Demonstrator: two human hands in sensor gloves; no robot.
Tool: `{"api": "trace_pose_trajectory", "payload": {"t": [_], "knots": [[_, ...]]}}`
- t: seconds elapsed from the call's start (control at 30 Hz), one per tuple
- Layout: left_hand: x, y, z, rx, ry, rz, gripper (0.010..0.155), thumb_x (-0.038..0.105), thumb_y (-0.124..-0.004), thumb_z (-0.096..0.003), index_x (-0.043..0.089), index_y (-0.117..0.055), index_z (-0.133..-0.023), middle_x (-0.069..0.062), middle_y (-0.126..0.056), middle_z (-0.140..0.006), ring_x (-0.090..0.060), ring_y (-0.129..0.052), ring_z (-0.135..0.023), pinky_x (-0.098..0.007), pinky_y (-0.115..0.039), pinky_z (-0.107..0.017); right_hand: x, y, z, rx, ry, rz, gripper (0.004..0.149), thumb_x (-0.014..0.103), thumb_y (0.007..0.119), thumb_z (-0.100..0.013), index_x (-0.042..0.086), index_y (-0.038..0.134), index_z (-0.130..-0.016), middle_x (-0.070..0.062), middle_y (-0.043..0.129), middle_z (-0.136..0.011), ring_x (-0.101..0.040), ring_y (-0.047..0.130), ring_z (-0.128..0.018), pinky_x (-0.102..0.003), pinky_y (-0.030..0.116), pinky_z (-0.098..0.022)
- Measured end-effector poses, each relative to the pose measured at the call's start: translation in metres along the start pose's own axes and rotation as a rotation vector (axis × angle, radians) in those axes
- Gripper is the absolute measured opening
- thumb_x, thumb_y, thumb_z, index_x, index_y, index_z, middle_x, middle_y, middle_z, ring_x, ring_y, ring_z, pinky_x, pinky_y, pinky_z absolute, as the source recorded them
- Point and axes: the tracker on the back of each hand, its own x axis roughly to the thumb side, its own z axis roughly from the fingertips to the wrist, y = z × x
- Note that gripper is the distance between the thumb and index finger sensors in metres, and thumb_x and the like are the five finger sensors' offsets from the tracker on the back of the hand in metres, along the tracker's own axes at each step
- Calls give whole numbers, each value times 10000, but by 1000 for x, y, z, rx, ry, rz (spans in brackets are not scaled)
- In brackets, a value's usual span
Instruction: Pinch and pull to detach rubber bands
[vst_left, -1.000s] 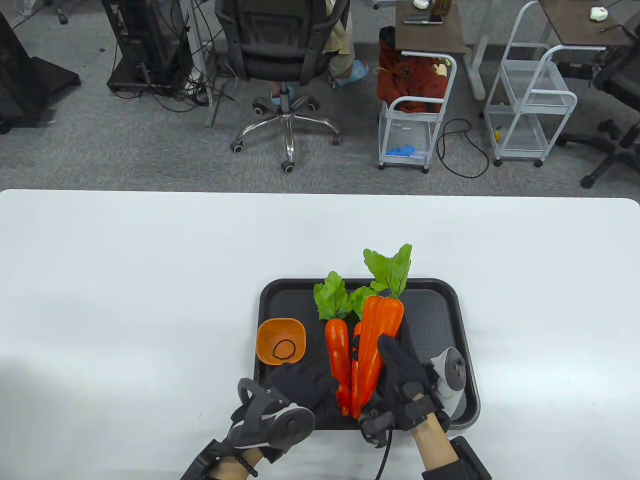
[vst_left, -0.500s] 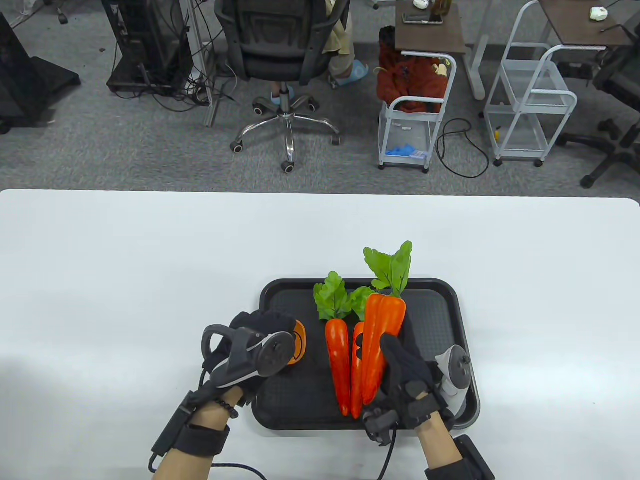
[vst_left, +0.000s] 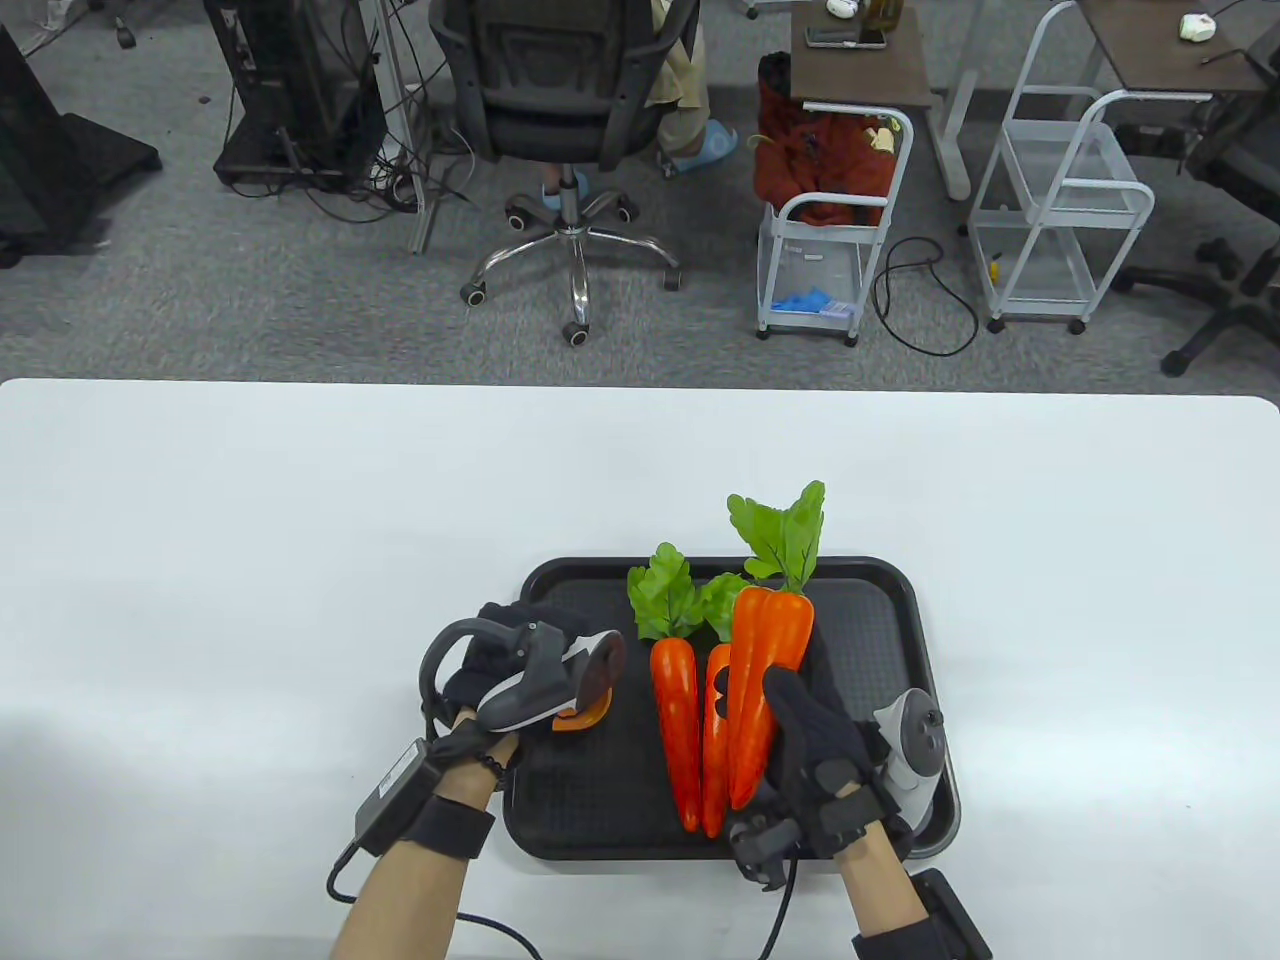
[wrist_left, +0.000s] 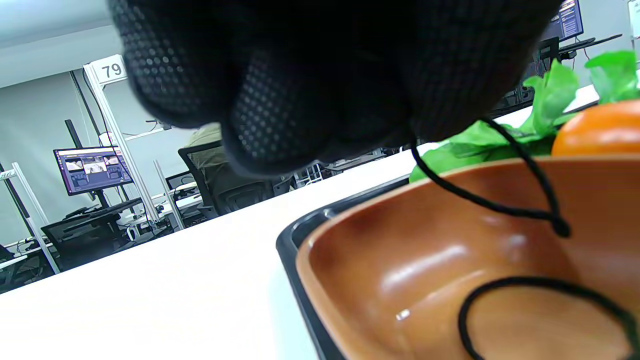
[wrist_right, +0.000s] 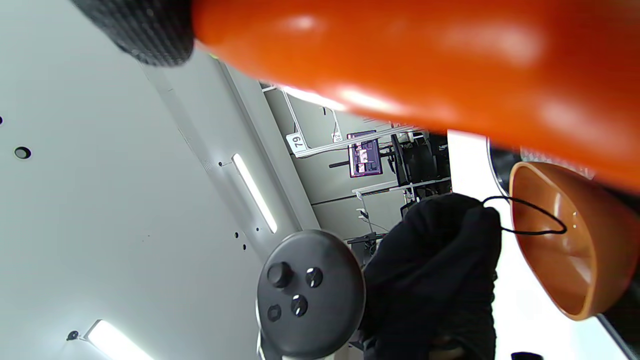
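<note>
Three toy carrots (vst_left: 735, 700) with green leaves lie on a black tray (vst_left: 880, 640). My right hand (vst_left: 800, 745) grips the rightmost carrot (vst_left: 765, 650), which fills the top of the right wrist view (wrist_right: 425, 65). My left hand (vst_left: 520, 640) hovers over an orange bowl (vst_left: 580, 715) at the tray's left side. It pinches a black rubber band (wrist_left: 505, 200) that dangles over the bowl (wrist_left: 450, 260); the band also shows in the right wrist view (wrist_right: 530, 220). Another black rubber band (wrist_left: 545, 315) lies in the bowl's bottom.
The tray sits on a white table (vst_left: 250, 560) near its front edge. An office chair (vst_left: 570, 130) and white carts (vst_left: 830, 230) stand on the floor beyond the table's far edge.
My left hand has moved from the carrots' lower ends leftward and away to above the orange bowl, carrying a rubber band. My right hand has kept its grip on the carrot.
</note>
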Motion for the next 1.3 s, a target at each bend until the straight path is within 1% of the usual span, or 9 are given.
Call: {"api": "trace_pose_trajectory", "payload": {"t": [0.2,0.5,0.7,0.77,0.9,0.93,1.03,1.13,1.3], "knots": [[11,-14,-1,-27,-25,-92,357,477,-876,-413,314,-967,-717,85,-1140,-490,-119,-1125,-393,-415,-946,-438,0,-1,0,-3,1,1,898,576,754,-522,190,163,-1078,-351,375,-1029,-566,655,-859,-621,634,-601],[18,-21,-1,-36,-43,-157,349,482,-896,-398,324,-984,-697,90,-1147,-472,-116,-1129,-380,-413,-948,-431,-1,-2,0,-4,5,5,899,575,756,-521,190,165,-1079,-351,376,-1029,-569,656,-857,-621,635,-600],[15,-14,6,-5,-16,-162,418,520,-865,-402,338,-942,-769,92,-1128,-581,-122,-1125,-455,-425,-933,-471,0,-4,0,-28,11,56,895,574,764,-514,196,183,-1080,-349,384,-1030,-569,668,-848,-621,641,-593],[12,-8,14,34,10,-110,444,522,-843,-417,345,-908,-819,89,-1111,-654,-135,-1116,-515,-440,-918,-502,3,-5,0,-61,2,129,891,562,773,-510,200,191,-1079,-358,378,-1026,-584,668,-833,-630,642,-580],[11,3,37,105,34,38,515,544,-783,-448,358,-816,-927,54,-1020,-885,-206,-1057,-729,-498,-858,-593,14,-9,-2,-126,-3,427,891,542,784,-498,214,191,-1076,-370,342,-1025,-609,683,-796,-617,680,-550],[12,5,44,128,34,81,536,556,-764,-454,359,-792,-952,34,-985,-942,-231,-1032,-779,-519,-837,-615,18,-11,-2,-165,6,535,886,541,777,-501,217,187,-1076,-372,321,-1028,-613,698,-784,-613,696,-541],[15,10,58,166,30,160,575,579,-721,-470,362,-732,-1002,5,-890,-1058,-291,-959,-889,-572,-778,-668,24,-15,-3,-226,28,711,878,530,765,-507,214,173,-1073,-373,258,-1030,-629,700,-762,-617,711,-517],[20,13,69,200,24,220,586,583,-707,-476,364,-708,-1019,-14,-840,-1104,-293,-931,-928,-590,-752,-685,28,-21,-6,-247,105,883,874,535,731,-516,210,133,-1064,-376,226,-1027,-630,696,-752,-603,732,-502],[26,15,78,228,1,262,584,581,-702,-479,361,-709,-1019,-15,-835,-1109,-294,-929,-931,-587,-753,-687,31,-25,-13,-261,244,1130,863,531,704,-526,210,103,-1055,-375,201,-1026,-634,679,-757,-604,725,-507]]}}
